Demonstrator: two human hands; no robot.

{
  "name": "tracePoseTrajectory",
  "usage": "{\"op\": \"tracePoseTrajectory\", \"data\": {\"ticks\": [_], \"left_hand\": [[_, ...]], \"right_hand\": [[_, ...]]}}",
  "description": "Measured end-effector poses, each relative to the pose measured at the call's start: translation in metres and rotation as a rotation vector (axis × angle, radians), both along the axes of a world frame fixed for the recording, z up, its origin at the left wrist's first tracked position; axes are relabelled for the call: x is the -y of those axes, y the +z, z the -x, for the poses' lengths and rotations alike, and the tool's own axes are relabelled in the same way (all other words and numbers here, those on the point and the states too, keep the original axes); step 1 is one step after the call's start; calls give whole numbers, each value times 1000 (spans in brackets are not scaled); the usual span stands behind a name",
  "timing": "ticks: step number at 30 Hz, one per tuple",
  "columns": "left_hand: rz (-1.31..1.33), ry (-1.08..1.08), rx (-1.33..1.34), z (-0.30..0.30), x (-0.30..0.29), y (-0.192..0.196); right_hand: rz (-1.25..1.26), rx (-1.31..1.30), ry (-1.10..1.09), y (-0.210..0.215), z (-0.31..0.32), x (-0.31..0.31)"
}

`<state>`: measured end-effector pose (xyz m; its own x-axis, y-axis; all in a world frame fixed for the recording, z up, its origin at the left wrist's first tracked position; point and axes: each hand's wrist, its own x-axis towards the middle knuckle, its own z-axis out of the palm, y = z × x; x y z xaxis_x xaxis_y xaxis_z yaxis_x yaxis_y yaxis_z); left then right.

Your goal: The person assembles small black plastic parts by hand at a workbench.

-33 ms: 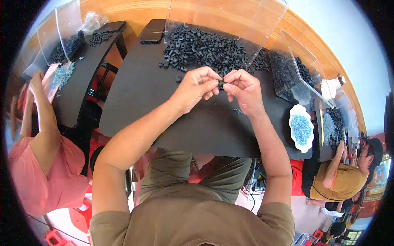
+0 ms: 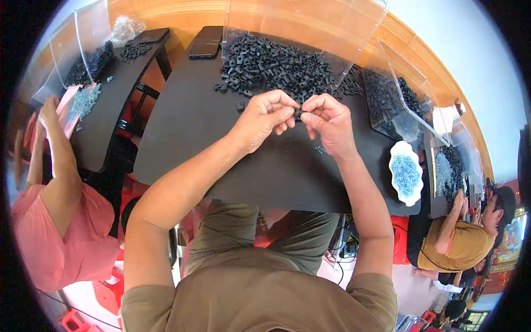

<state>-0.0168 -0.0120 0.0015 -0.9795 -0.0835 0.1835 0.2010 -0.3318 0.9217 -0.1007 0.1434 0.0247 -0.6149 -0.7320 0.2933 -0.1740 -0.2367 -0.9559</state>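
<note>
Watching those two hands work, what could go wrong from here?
The black part is small and held only by the fingertips of the left hand and right hand, so it could slip and get lost against the black pile just beyond.

The few loose bits beside the right hand might get brushed away.

The white dish sits near the table's right edge; a bump could spill it.

A flat black box [image 2: 206, 43] lies near the wooden wall [image 2: 185, 14], a crumpled clear bag [image 2: 127, 30] to its left. A person in pink [image 2: 63, 238] sits at left, a person in mustard [image 2: 462, 243] at right.
</note>
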Motion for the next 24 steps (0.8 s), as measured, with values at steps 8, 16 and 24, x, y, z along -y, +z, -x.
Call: {"op": "tracePoseTrajectory", "data": {"ticks": [8, 16, 24], "left_hand": [[-134, -58, -39, -2, -1, 1], [155, 67, -73, -6, -1, 12], [257, 90, -154, -9, 0, 19]], "right_hand": [[139, 85, 103, -1, -9, 3], [159, -17, 57, -1, -12, 3], [152, -96, 11, 4, -16, 0]]}}
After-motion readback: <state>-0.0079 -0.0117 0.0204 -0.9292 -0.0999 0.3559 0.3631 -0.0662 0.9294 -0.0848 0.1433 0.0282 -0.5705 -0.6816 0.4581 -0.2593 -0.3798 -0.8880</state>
